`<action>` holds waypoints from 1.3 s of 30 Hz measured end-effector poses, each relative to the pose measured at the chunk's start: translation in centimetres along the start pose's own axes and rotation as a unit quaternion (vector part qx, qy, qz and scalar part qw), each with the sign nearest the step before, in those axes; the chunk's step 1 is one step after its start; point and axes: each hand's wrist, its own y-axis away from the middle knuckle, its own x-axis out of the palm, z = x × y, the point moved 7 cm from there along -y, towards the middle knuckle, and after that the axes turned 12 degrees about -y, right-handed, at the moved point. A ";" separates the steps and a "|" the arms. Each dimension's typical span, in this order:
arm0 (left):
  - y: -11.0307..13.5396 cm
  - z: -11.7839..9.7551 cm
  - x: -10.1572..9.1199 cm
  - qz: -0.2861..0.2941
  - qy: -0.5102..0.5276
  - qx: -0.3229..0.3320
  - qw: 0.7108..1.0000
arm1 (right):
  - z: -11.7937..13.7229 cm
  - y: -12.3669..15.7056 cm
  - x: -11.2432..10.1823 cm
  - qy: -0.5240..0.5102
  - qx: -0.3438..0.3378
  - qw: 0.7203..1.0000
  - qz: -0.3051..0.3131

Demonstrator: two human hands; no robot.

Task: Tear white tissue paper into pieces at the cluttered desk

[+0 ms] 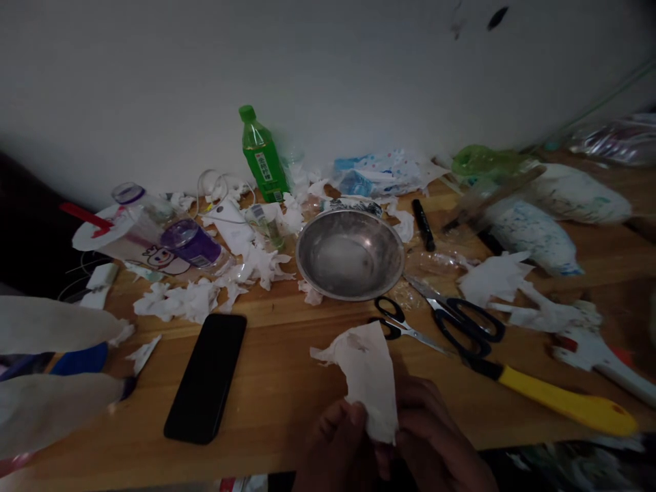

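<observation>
At the table's near edge both my hands pinch the lower end of a crumpled white tissue (370,372). My left hand (335,444) grips its left side with thumb and fingers closed. My right hand (435,441) is closed on its right side. The tissue stands up between them above the wooden table (287,383). Just beyond it lie small black-handled scissors (404,328) and a steel bowl (350,254).
A black phone (206,376) lies to the left. Larger scissors (461,316) and a yellow-handled tool (564,403) lie to the right. A green bottle (262,156), a tipped cup (154,242), a black marker (423,224), bags and scattered tissue scraps crowd the back by the wall.
</observation>
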 end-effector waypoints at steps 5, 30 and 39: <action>-0.1 -0.4 -0.1 0.014 -0.017 0.005 1.000 | -0.8 -0.4 0.3 -0.067 0.065 0.994 0.053; 0.8 -2.5 -1.9 -0.140 -0.165 0.031 0.976 | -1.4 -1.0 0.1 -0.082 0.132 0.987 0.036; -1.3 0.6 -2.8 -0.099 -0.017 -0.009 0.995 | -1.3 -0.8 0.3 -0.101 0.123 0.986 0.047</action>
